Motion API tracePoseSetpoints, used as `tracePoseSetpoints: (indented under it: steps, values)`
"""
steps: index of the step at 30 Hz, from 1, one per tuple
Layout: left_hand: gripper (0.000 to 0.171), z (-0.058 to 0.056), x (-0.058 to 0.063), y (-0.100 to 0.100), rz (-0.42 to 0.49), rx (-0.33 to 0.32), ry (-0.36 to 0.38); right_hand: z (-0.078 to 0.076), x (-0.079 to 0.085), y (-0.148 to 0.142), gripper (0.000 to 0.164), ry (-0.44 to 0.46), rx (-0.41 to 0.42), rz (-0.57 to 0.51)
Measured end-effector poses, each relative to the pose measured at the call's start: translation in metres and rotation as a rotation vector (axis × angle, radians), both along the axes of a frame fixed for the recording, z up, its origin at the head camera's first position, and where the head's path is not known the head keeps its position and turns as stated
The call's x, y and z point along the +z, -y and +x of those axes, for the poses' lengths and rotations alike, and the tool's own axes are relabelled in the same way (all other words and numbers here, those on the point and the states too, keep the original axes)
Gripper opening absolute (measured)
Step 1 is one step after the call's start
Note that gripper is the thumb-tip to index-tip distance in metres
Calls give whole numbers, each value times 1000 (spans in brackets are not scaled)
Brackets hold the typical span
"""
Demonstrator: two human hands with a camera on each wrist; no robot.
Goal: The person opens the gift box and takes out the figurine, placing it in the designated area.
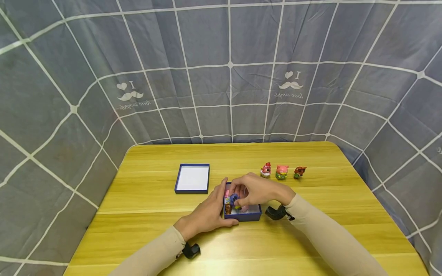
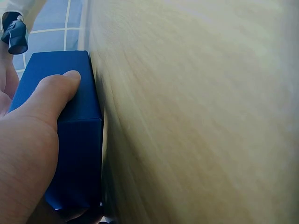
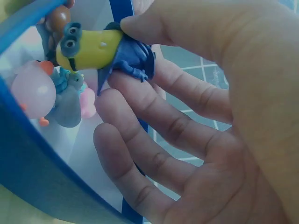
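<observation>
An open blue box [image 1: 246,217] with a white inside stands on the table. My left hand [image 1: 207,212] holds its left side, the thumb [image 2: 56,88] lying against the blue front wall. Over the box, my right hand [image 1: 259,189] pinches a Minion figurine [image 3: 88,49], yellow with a dark blue cloak-like body, between thumb and fingers. The Minion is tipped sideways in the right wrist view. Inside the box are several small figures, among them a pale pink round one [image 3: 32,89], a grey-blue one [image 3: 67,107] and a brown one [image 1: 228,209]. My right hand hides part of the box.
A square blue lid [image 1: 192,178] lies with its white inside up, left of and behind the box. Three figurines stand in a row at the back right: a red-and-pink one [image 1: 266,170], a pink pig [image 1: 281,172] and a reddish-brown one [image 1: 299,172]. A grey checked curtain [image 1: 214,88] surrounds the table.
</observation>
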State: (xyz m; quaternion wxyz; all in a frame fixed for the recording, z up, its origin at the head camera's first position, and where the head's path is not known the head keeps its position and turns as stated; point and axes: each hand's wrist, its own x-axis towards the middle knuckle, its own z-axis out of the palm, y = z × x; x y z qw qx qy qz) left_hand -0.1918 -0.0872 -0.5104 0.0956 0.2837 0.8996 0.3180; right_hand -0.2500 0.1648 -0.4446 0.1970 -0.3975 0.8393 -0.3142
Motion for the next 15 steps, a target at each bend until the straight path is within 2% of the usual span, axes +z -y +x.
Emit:
tracePoseSetpoints:
  steps: [9,15]
  values:
    - [144,0,0,-1,0,5,-13,3,-3,-6,29,44,-33,-68]
    - [144,0,-1,-1,0,10,-8,3,-7,-10,30,32,-45,-113]
